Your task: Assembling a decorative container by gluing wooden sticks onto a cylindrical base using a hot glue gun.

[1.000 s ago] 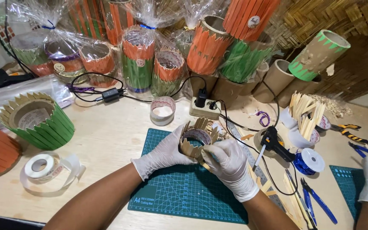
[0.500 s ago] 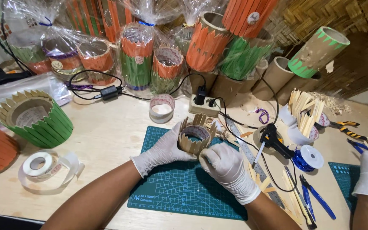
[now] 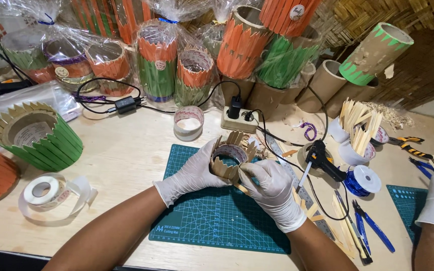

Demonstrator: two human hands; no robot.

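Head view: cardboard ring clad with pointed wooden sticks (image 3: 231, 159), opening tilted up toward the camera, held above green cutting mat (image 3: 217, 216) on bench (image 3: 126, 155). Left hand (image 3: 192, 173) cups its side; right hand (image 3: 272, 188) pinches a stick against its front. Glue gun (image 3: 322, 160) just right; tape roll (image 3: 188, 122) behind.

The cutting mat (image 3: 212, 221) lies at the table's (image 3: 126, 150) centre, the stick-clad ring (image 3: 231, 160) held over its far edge. A tape roll (image 3: 188, 122) sits at eleven o'clock from the ring, the power strip (image 3: 238, 120) at twelve, the glue gun (image 3: 322, 160) at three, the label roll (image 3: 43, 190) at eight, wrapped holders (image 3: 156, 60) behind
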